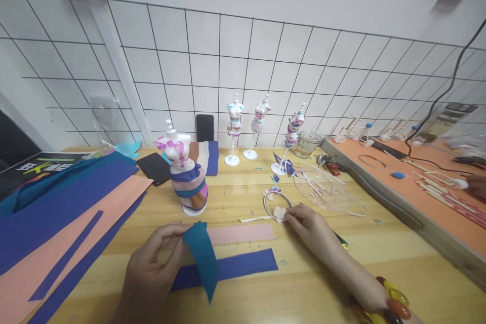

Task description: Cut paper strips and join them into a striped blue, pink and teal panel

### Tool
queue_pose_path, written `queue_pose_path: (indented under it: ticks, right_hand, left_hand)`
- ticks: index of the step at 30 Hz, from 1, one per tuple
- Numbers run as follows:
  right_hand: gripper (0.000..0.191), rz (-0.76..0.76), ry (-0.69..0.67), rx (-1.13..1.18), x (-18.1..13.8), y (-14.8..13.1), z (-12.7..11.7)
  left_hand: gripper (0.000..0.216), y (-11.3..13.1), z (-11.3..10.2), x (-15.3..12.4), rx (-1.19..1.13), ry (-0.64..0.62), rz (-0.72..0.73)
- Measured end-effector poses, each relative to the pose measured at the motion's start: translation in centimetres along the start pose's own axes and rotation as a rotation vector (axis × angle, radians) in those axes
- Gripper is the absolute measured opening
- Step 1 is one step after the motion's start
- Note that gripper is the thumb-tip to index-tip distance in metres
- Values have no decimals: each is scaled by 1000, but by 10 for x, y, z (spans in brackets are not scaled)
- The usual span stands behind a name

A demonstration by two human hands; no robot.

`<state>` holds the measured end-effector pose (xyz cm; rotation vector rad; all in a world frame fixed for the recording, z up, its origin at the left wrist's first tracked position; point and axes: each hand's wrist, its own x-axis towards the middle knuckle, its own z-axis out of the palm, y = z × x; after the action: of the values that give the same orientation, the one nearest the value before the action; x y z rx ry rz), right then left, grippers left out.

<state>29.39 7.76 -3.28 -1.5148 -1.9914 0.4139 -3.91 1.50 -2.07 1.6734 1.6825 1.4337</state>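
Observation:
Between its thumb and fingers, my left hand [154,263] pinches a teal strip [203,258], which looks like fabric or felt and hangs down over a flat blue strip [248,265]. Just beyond lies a pink strip [243,234]. My right hand [309,225] is closed at the fingertips on the edge of a pale flower-shaped piece [280,214], which overlaps a metal ring [267,208] on the table. Past my left hand stands a small dress form [178,152], its lower body wrapped in coloured bands.
Large blue and pink sheets [102,223] cover the left side. Three thin mini dress forms [234,119] stand at the back, near a phone [205,127] and a glass cup [307,143]. An orange table [379,177] adjoins on the right, where another person's hand [476,185] shows.

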Motion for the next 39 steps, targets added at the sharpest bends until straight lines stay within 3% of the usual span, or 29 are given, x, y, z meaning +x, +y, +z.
queue_pose_path:
  ticks: [3,7,9,11,14,18,20,22,25,29,31,34,39]
  right_hand:
    - [30,48,68,-26,3,15,-2]
    - [34,45,124,-18,-3,3,-1]
    - [33,-15,119,29,-10,-14,0]
    - [31,-130,81,142,-22,-33,0]
    - [43,-140,-106,321,-42,-62,2]
    - [57,21,-565,828,-59,-88,9]
    - [65,64,-707,1074,-61,-94,15]
    - [69,130,-800,1150,-61,-95,21]
    - [70,147,-794,962,-60,-94,25]
    - [67,-152,-614,551,-57,-94,27]
    - [46,-244,-557,389,-56,-96,27]
    - [15,-214,-502,247,-55,-96,26]
    - [16,-66,-570,212,-53,-91,19]
  left_hand:
    - [16,0,2,-1,-13,1,4]
    - [21,2,1,-5,-71,33,-17]
    - [22,6,1,-10,-146,-36,-36]
    - [23,11,3,-18,-221,-183,-41]
    - [25,20,7,-30,-205,-363,-36]
    - [29,28,15,-35,-161,-579,-123]
    - [33,29,18,-33,-186,-705,-198]
    - [35,28,20,-30,-195,-792,-256]
    - [37,28,22,-26,-178,-859,-284]
    - [46,28,22,-26,-127,-890,-278]
    - [48,28,22,-26,-128,-907,-288]
    - [49,32,19,-23,-120,-936,-310]
    - [49,38,2,-10,-64,-1098,-376]
